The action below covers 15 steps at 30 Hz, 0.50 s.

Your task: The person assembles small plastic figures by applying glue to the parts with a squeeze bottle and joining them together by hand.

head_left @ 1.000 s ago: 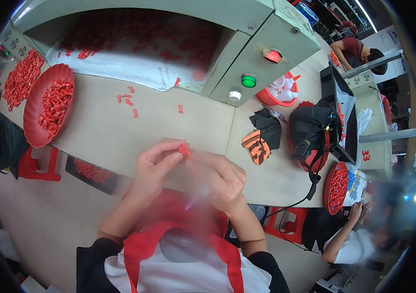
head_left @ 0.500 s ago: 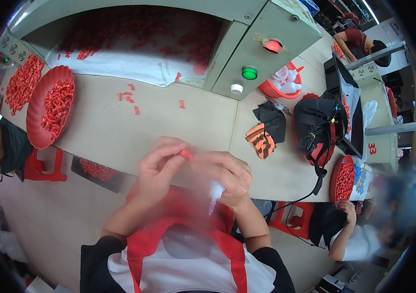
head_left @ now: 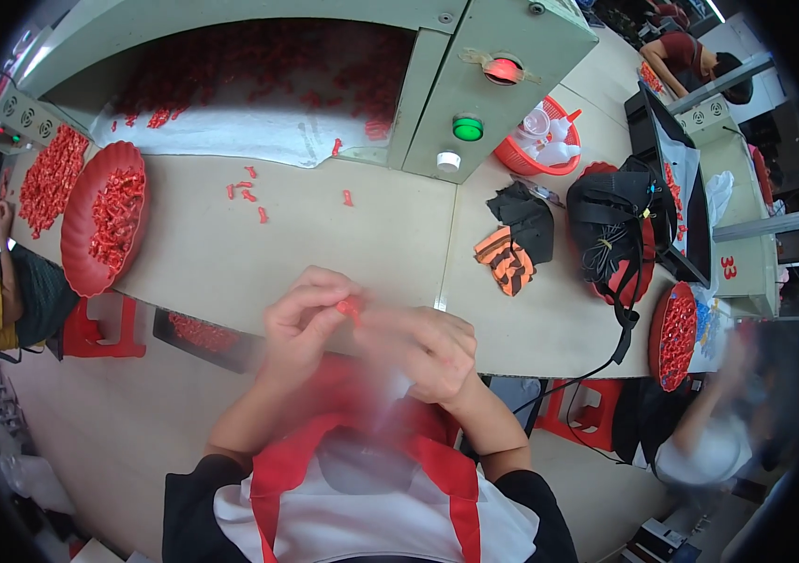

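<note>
Over the near edge of the pale worktable [head_left: 353, 249], seen from the head camera, here are both hands, close together in front of the red apron [head_left: 278, 455]! The left hand [head_left: 304, 314] has thumb and fingertips pinched together, no slack, right on a small red piece [head_left: 350, 308], which pokes out toward the other hand. And the right hand [head_left: 432, 352], just beside it: fingers curled, tips lost in blur, so I cannot tell how tightly they close or whether they touch the piece. A pale object [head_left: 398, 387] shows below those fingers, too smeared to name.

Up the table now, a little cluster of loose red pieces [head_left: 248, 195], with a lone red piece [head_left: 347, 198] out to their right. Over on the left, a scalloped red dish [head_left: 79, 239] carries a heap of more, and a red pile [head_left: 52, 178] spreads just beyond it! Across the back, the green-grey machine [head_left: 428, 103] opens onto a white sheet [head_left: 278, 141] strewn with red. Out right, a red basket [head_left: 535, 166] of white containers, and nearer, a striped orange cloth [head_left: 505, 261] beside a black cloth [head_left: 526, 220].
</note>
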Each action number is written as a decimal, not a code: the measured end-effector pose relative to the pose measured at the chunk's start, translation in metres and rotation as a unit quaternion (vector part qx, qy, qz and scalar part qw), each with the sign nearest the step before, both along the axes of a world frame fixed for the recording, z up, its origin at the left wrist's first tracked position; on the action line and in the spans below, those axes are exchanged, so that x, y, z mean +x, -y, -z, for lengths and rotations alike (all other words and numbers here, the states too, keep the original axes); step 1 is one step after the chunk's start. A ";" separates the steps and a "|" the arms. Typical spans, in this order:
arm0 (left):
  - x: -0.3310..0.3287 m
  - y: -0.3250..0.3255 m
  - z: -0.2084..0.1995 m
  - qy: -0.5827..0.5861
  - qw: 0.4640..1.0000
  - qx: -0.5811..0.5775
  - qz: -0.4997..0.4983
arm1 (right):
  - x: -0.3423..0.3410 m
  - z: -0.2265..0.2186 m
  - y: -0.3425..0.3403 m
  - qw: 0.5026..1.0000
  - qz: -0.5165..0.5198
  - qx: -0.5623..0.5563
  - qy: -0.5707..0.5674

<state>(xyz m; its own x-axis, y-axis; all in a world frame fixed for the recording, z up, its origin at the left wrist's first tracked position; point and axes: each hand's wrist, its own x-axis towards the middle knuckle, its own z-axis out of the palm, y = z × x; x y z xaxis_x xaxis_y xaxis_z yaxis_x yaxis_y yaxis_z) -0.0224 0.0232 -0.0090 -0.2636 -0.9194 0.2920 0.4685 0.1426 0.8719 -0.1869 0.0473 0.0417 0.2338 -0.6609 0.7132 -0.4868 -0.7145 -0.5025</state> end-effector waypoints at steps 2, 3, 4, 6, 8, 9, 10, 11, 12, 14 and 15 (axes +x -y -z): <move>0.000 0.000 0.003 -0.021 1.000 -0.011 0.006 | 0.002 0.002 -0.001 1.000 -0.002 -0.010 0.011; 0.001 0.000 0.003 -0.020 1.000 -0.012 0.007 | 0.002 0.003 -0.002 1.000 -0.002 -0.011 0.012; 0.001 -0.001 0.002 -0.019 1.000 -0.012 0.006 | 0.002 0.004 -0.003 1.000 -0.002 -0.010 0.011; 0.001 -0.001 0.001 -0.017 1.000 -0.013 0.005 | 0.002 0.004 -0.004 1.000 -0.003 -0.010 0.011; 0.000 -0.003 -0.001 -0.046 0.999 -0.008 0.007 | 0.003 0.002 -0.005 1.000 0.001 0.000 0.026; 0.001 -0.002 -0.001 -0.046 0.999 -0.007 0.007 | 0.004 0.002 -0.004 1.000 0.000 0.001 0.026; 0.003 -0.001 0.000 -0.025 1.000 0.001 0.010 | 0.004 0.002 -0.003 0.999 -0.001 0.018 0.041; 0.004 -0.001 0.000 -0.005 1.000 0.008 0.014 | 0.003 0.003 -0.002 0.998 -0.003 0.035 0.057; 0.006 -0.002 -0.004 -0.005 1.000 0.008 0.014 | 0.003 0.003 -0.002 0.998 -0.003 0.034 0.057; 0.010 -0.004 -0.014 0.016 0.992 0.115 0.045 | 0.001 0.004 -0.002 0.984 0.010 0.107 0.141; 0.012 -0.003 -0.015 0.016 0.992 0.114 0.044 | 0.000 0.000 -0.001 0.977 -0.001 0.141 0.158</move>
<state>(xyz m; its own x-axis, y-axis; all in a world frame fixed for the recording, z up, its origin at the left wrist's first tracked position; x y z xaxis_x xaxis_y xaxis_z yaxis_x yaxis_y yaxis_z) -0.0102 0.0267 0.0060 -0.3522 -0.9333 0.0693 0.4416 -0.1005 0.8916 -0.1874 0.0488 0.0418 0.0341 -0.8412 0.5397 -0.2744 -0.5271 -0.8043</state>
